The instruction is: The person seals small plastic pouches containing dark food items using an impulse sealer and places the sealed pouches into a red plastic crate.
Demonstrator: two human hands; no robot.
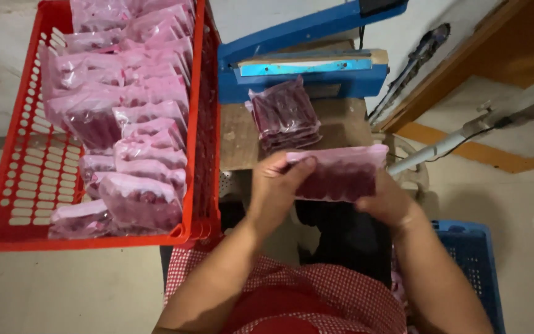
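Observation:
Both of my hands hold one clear plastic bag of dark purple-red pieces (340, 175) flat in front of me. My left hand (274, 188) grips its left end, thumb on top. My right hand (389, 201) supports the right end from beneath and is partly hidden by the bag. Just beyond the bag, a small stack of filled bags (283, 114) lies on a brown board (236, 133). Behind the stack stands a blue heat sealer (307, 65) with its arm raised.
A red plastic basket (32, 179) at my left holds several filled pink-topped bags (137, 124). A blue crate (474, 260) sits low at my right. A wooden frame (458, 74) and a white cable (440, 148) lie at the far right. My lap carries a red checked cloth (316, 291).

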